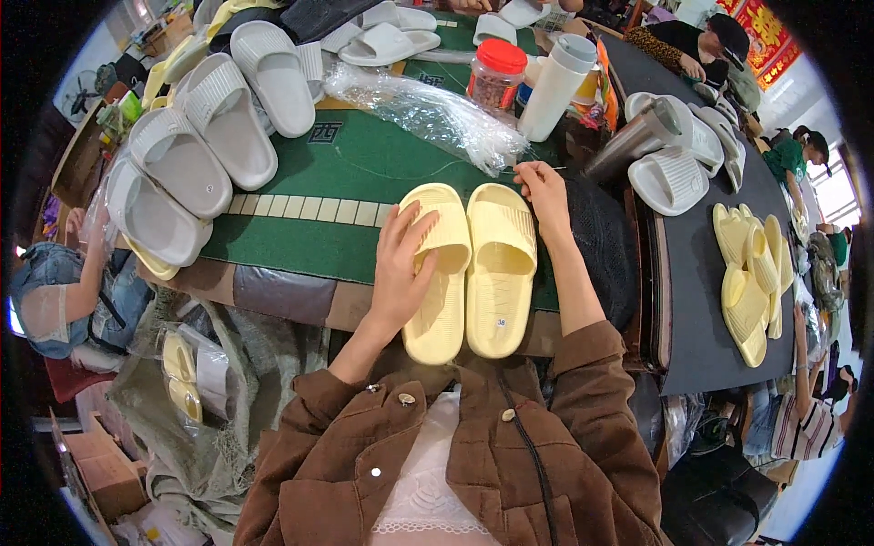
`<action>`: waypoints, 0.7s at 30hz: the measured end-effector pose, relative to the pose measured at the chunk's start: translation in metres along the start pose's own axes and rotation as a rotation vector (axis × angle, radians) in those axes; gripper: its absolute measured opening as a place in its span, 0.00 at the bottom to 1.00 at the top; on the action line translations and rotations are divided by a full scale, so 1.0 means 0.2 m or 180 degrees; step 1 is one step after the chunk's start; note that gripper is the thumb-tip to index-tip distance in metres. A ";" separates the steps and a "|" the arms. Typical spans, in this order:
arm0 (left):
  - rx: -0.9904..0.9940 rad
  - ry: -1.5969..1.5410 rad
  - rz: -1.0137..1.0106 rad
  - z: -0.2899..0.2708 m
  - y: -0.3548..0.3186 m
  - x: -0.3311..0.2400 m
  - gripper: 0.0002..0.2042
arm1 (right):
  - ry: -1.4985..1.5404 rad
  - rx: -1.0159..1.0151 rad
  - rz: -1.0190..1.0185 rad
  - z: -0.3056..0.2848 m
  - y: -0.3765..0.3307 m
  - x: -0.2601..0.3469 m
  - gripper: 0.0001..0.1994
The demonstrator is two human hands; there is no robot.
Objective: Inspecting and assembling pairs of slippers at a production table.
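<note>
A pair of pale yellow slide sandals lies side by side at the near edge of the green-topped table, toes pointing away from me. My left hand (399, 268) grips the left slide (433, 318), fingers over its ribbed strap and thumb at the strap's opening. The right slide (499, 309), with a small sticker on its footbed, touches the left one. Beyond its toe, my right hand (546, 196) is closed in a pinch near the end of a heap of clear plastic bags (419, 105). What its fingertips hold is too small to make out.
Grey slides (228, 118) are stacked along the table's left side. A red-lidded jar (496, 73) and a white bottle (557, 86) stand at the back, with a steel tumbler (633, 141) to their right. More yellow slides (754, 273) lie on the dark right table. Other people work nearby.
</note>
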State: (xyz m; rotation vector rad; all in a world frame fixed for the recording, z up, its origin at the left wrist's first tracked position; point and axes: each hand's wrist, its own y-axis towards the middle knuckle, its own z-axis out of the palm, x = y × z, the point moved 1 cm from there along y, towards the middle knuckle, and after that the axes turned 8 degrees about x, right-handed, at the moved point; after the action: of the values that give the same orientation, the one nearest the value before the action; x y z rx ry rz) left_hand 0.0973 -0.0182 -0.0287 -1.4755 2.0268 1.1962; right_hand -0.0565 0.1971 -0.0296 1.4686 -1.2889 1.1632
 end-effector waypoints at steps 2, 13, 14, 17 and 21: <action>-0.0001 -0.0025 -0.0011 0.00 0.00 0.00 0.24 | 0.0315 0.0000 -0.0050 0.02 -0.01 0.02 0.11; 0.0024 0.0155 -0.0080 0.06 -0.02 -0.08 0.24 | 0.0554 0.0629 0.0622 0.02 0.09 0.08 0.12; 0.0071 0.0201 -0.0138 0.06 -0.02 -0.09 0.23 | 0.0308 0.0840 0.0561 0.04 0.10 0.08 0.10; 0.0066 0.0169 -0.0139 0.05 -0.03 -0.08 0.24 | 0.0005 0.0808 0.0538 0.08 0.12 0.08 0.14; 0.0058 0.0150 -0.0103 0.05 -0.03 -0.08 0.24 | 0.0072 -0.0016 0.0427 0.10 0.14 0.03 0.14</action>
State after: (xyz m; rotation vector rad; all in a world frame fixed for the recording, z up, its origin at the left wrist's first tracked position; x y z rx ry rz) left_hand 0.1062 -0.0014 -0.0259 -1.5358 2.0310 1.1373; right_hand -0.0822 0.1733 -0.0274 1.3789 -1.3913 1.2586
